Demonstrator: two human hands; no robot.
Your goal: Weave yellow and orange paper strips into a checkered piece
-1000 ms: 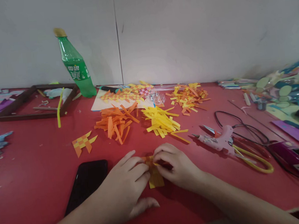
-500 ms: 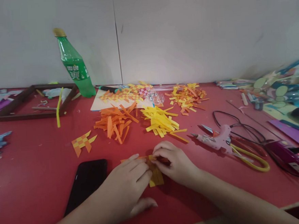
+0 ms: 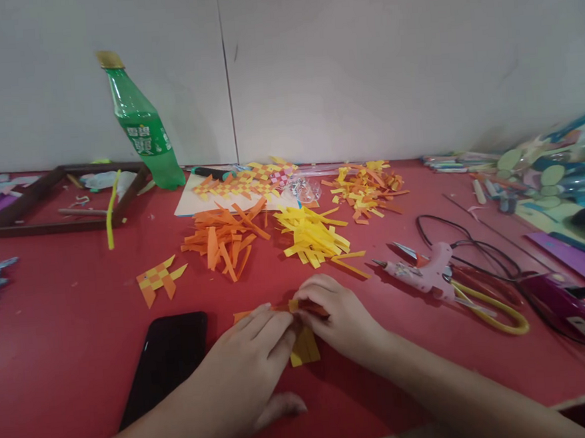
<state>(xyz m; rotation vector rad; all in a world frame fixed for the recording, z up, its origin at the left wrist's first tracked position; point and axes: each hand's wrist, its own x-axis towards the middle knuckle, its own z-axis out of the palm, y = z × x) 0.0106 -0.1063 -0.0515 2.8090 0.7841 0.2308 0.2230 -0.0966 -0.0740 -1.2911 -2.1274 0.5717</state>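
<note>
My left hand (image 3: 250,365) lies over small paper strips on the table, fingers stretched out and thumb spread apart. An orange paper strip (image 3: 241,316) sticks out beyond its fingertips. My right hand (image 3: 342,319) is closed in a pinch on the orange strip's other end, close to the left fingertips. Yellow paper strips (image 3: 305,350) lie side by side below the orange one, partly hidden by the fingers. To the left, a woven orange and yellow paper fish (image 3: 156,280) lies flat. A black phone (image 3: 165,365) rests beside my left forearm.
Piles of orange strips (image 3: 218,241) and yellow strips (image 3: 313,234) lie ahead. At right are a pink glue gun (image 3: 421,277), scissors with yellow handles (image 3: 499,311) and a purple power strip (image 3: 564,310). A green bottle (image 3: 149,135) stands behind, near a brown frame (image 3: 37,229).
The view has shifted slightly. Both hands stay over the strips in nearly the same pose, the fingertips a little closer together.
</note>
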